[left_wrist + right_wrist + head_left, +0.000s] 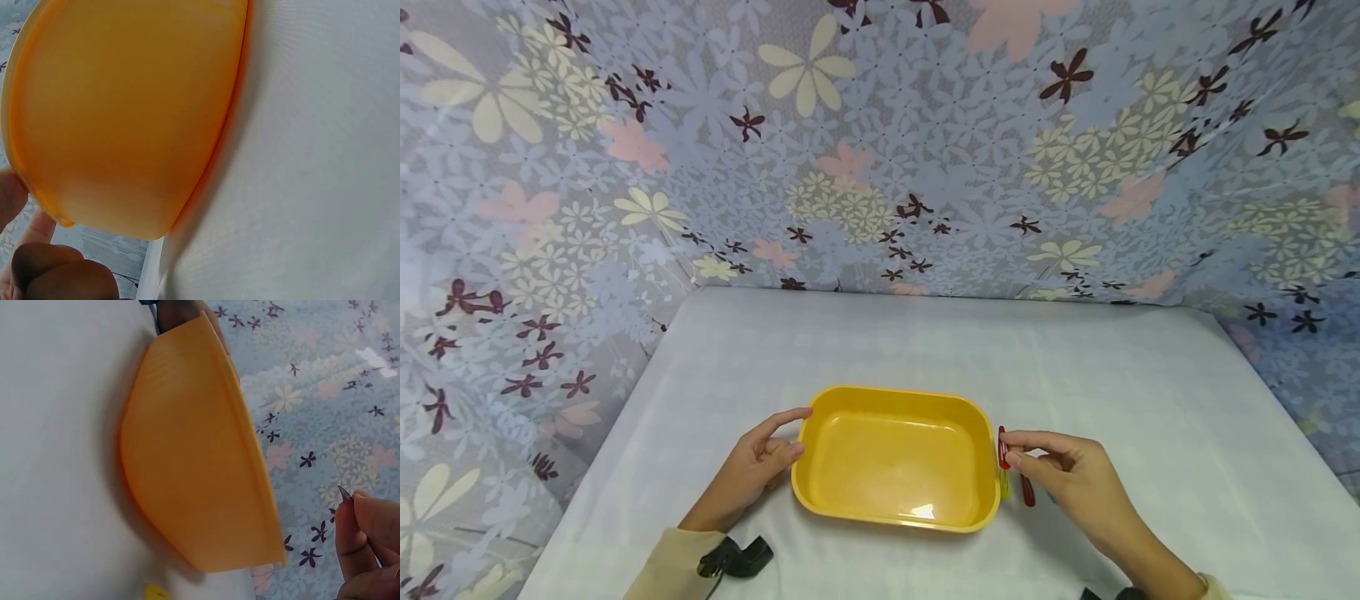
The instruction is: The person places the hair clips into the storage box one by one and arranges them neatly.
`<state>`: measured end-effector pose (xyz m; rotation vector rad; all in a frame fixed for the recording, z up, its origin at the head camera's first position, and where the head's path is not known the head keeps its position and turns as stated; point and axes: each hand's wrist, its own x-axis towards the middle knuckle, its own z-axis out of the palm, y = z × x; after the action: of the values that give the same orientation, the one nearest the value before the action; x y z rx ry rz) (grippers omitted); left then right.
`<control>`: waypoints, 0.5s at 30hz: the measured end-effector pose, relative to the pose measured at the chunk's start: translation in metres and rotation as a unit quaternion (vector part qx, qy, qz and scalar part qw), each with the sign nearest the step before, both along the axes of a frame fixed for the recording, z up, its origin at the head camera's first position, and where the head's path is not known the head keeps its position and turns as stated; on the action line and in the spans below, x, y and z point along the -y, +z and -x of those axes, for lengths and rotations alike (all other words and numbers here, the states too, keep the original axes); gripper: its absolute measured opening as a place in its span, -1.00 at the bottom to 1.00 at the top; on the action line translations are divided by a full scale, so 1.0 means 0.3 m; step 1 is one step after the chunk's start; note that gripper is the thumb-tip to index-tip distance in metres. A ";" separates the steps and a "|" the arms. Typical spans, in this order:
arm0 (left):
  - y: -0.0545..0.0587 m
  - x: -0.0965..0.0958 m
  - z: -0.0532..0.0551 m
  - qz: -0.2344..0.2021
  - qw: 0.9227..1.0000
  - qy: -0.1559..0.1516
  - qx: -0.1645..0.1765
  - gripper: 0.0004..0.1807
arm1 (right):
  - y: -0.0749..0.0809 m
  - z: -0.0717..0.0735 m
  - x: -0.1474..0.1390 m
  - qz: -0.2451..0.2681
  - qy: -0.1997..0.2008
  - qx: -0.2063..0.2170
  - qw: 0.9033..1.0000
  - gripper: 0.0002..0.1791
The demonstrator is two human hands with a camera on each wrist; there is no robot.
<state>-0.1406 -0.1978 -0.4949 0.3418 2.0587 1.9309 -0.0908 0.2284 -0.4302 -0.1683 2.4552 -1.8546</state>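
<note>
A yellow rectangular plastic tub (895, 523) stands on the white-covered table. My left hand (752, 458) is at its left end, index fingertip and thumb against the rim. Beyond the tub's right end, my right hand (1067, 475) pinches a red hair clip (1003, 448) between thumb and index finger. From the right wrist, only a dark pointed tip (345, 494) of the clip shows past the fingertips. Below it in the head view, a yellow-green clip (1005, 485) lies by the tub's right wall, and a dark red clip (1028, 492) lies just right of that.
Pale cloth (760, 350) covers the table. Floral fabric (880, 167) hangs behind it and along both sides. A black wrist-camera mount (737, 558) sits at the left sleeve, near the tub's lower left corner.
</note>
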 end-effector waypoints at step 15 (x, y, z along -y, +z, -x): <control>-0.003 0.005 0.003 -0.005 1.000 -0.006 -0.004 -0.46 | 0.034 0.054 0.069 0.019 0.022 0.024 0.999 -0.62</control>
<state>-0.1415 -0.1994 -0.4959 0.3638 2.0493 1.9368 -0.1070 0.2077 -0.4199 -0.1758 2.3675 -1.8671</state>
